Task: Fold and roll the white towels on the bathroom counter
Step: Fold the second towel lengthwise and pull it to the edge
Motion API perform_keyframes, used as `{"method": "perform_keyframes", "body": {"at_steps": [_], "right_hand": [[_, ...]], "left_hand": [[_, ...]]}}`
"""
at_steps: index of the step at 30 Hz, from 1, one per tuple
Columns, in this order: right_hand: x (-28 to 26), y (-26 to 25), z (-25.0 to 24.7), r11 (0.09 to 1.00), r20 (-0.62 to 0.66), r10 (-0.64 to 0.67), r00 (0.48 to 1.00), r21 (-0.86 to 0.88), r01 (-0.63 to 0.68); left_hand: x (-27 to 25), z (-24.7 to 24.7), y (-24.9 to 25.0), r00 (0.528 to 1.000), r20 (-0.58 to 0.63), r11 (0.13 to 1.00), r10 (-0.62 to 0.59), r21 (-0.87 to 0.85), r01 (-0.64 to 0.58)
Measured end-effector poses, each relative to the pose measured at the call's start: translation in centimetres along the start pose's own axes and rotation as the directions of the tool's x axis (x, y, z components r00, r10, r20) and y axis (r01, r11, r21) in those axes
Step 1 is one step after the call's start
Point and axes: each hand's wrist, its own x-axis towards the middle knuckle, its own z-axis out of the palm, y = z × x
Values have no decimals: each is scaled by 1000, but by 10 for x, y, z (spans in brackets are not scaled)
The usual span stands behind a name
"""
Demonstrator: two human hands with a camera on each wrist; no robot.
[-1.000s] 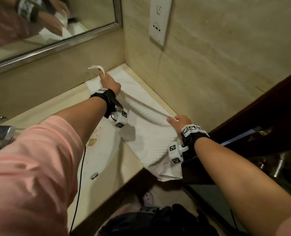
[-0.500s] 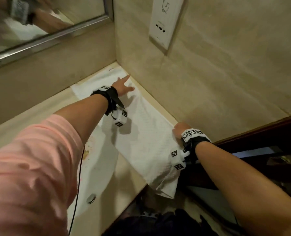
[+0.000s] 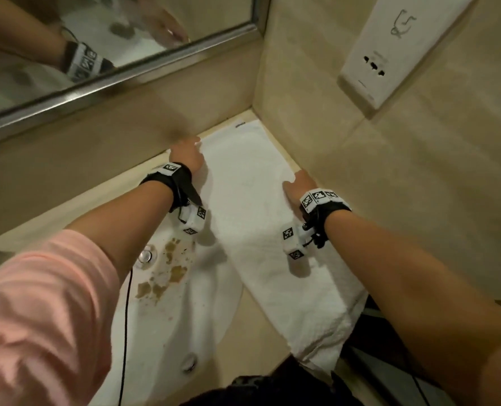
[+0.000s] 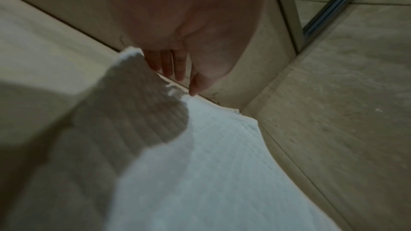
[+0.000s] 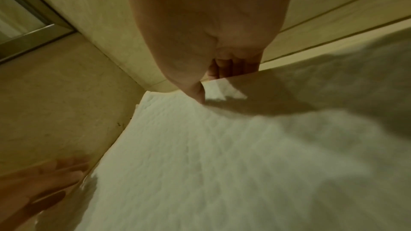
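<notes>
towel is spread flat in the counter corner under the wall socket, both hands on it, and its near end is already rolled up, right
Not quite: the white towel's near end is not rolled; in the head view it hangs unrolled over the counter front edge. The rest holds: left hand, right hand, wall socket.

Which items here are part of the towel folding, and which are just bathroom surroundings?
Job:
- towel, spread along the counter, near end hanging over its edge
- left hand, at its far left edge
- right hand, at its right edge

Surroundings:
- sink, stained
- mirror
- wall socket
</notes>
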Motion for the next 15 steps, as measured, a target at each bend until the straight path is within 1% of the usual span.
{"method": "perform_keyframes", "body": {"at_steps": [5,7,9,11,13,15], "right_hand": [[32,-51,-5,991,7,-30,1000,131,29],[43,-69,-6,989,21,-21,1000,147,18],[53,-83,-4,991,-15,-31,999,133,32],[66,-94,-1,989,-70,-81,994,121,89],[73,-103,2,985,-85,-122,989,111,131],[78,-108,2,982,-105,-139,985,115,150]], "left_hand": [[1,-3,-14,1000,-27,994,11,107,-8],[0,-3,-18,999,-45,989,12,150,-5],[0,-1,-21,998,-63,982,11,189,1],[-1,-2,-21,995,-95,986,10,167,6],[0,-2,-22,991,-134,995,-7,95,20],[2,-2,-24,990,-142,998,-21,58,30]]}}
